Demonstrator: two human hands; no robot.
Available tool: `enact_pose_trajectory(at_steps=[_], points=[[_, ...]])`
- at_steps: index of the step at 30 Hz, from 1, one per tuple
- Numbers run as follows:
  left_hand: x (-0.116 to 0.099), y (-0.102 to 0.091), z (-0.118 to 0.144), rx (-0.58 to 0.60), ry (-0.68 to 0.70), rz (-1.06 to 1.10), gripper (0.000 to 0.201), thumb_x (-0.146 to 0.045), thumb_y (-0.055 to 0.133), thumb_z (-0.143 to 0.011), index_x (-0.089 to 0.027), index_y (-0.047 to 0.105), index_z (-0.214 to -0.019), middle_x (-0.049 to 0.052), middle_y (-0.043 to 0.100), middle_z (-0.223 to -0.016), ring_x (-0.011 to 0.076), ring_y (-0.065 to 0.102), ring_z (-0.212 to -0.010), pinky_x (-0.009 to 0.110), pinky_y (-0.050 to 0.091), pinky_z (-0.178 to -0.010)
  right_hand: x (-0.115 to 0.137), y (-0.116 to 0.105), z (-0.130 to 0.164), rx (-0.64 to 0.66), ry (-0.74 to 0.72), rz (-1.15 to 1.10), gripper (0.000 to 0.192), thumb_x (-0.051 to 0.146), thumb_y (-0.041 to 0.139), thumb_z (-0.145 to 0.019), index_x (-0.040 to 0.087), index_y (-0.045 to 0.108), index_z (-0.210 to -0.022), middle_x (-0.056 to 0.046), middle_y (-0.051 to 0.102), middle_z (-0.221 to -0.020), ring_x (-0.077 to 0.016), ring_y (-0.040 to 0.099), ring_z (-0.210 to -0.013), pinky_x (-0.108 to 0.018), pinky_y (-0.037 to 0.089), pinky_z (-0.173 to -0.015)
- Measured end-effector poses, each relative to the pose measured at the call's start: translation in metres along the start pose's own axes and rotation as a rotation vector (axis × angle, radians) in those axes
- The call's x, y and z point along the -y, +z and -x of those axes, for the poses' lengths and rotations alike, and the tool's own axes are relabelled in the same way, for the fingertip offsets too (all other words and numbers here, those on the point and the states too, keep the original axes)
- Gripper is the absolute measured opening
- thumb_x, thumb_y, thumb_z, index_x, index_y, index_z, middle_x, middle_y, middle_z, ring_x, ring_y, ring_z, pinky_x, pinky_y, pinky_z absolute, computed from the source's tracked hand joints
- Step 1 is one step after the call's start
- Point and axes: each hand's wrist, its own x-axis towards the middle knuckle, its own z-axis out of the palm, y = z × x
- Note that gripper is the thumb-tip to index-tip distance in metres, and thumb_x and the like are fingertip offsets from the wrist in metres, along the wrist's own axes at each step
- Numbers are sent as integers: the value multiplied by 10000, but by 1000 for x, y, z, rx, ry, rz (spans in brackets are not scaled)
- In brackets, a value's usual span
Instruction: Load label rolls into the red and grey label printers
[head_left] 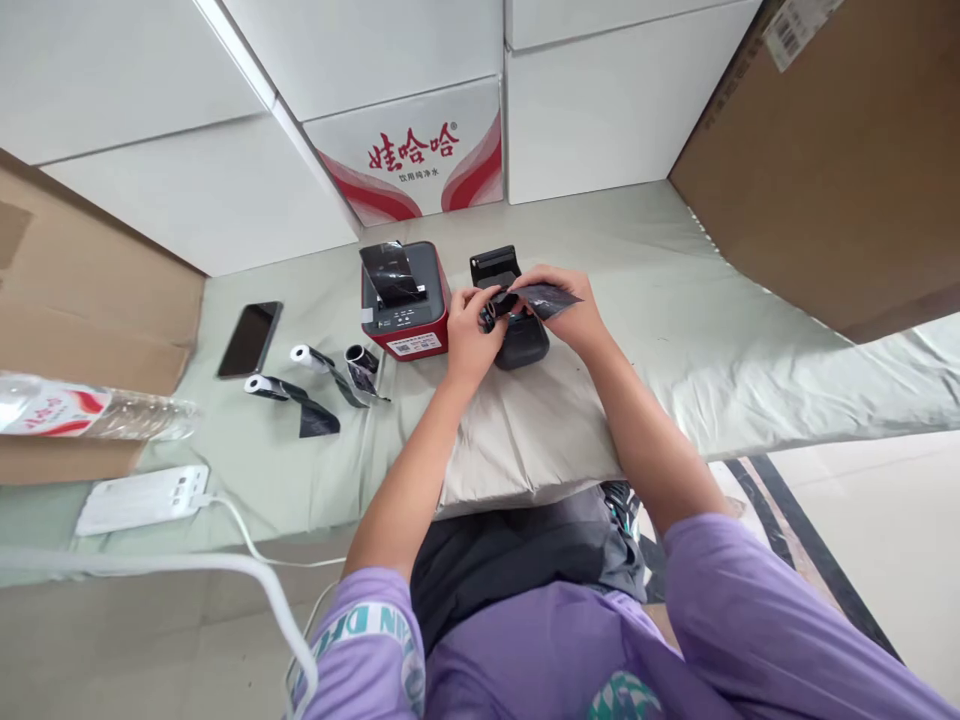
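Your left hand (pixel 474 338) is curled around a small roll (pixel 488 318), with the roll's end ring showing past the fingers. Your right hand (pixel 585 312) appears clamped, thumb against index finger, on a dark strip (pixel 551 299) that trails back across it. The two hands meet at the fingertips — too close to tell whether the strip runs unbroken into the roll. Both are right above the black device (pixel 523 345), whose lid (pixel 495 262) stands raised on the far side; your fingers hide much of its inside.

The step in hand looks like managing the small roll and its loose end over that device. As I judge it, the next move calls for a firm left hold and a light right one — strip flat, uncreased and clear of the lid.

Just beside your left hand, the red-and-black printer (pixel 409 315) has a dark sheet (pixel 390 270) rising from its top. Farther left on the tabletop (pixel 615 240), you have three loose rolls (pixel 271 388) with their ends partly unwound, and past them a phone (pixel 250 340) lying flat.
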Motion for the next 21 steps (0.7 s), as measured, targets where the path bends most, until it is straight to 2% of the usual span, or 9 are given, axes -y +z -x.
enact_pose_trajectory(at_steps=[4, 6, 11, 21], points=[[17, 5, -3, 5, 73, 36, 504, -118, 729, -860, -249, 715, -1347, 74, 651, -1204, 221, 673, -1118, 357, 579, -995, -9, 2, -1, -14, 35, 17, 207, 432, 766, -878, 227, 762, -906, -41, 753, -883, -191, 733, -816, -339, 600, -794], [19, 6, -4, -10, 72, 39, 468, -140, 727, -881, -240, 724, -1338, 76, 657, -1187, 211, 682, -1084, 357, 576, -1003, -13, 3, -1, -24, 28, 39, 200, 431, 766, -872, 232, 760, -898, -41, 757, -889, -204, 738, -846, -351, 599, -816], [14, 6, -6, -23, 40, 42, 336, -174, 728, -906, -216, 758, -1238, 72, 683, -1113, 194, 693, -957, 340, 595, -923, -16, 5, -1, -31, 10, 92, 186, 414, 756, -858, 232, 755, -895, -45, 769, -899, -224, 737, -870, -376, 586, -848], [1, 4, -7, -50, 68, 9, 286, -61, 672, -839, -221, 784, -1048, 65, 753, -1136, 224, 720, -1065, 357, 584, -1013, -12, 2, 2, 9, -5, 160, 126, 290, 692, -827, 220, 764, -902, -37, 771, -890, -217, 725, -848, -362, 573, -827]])
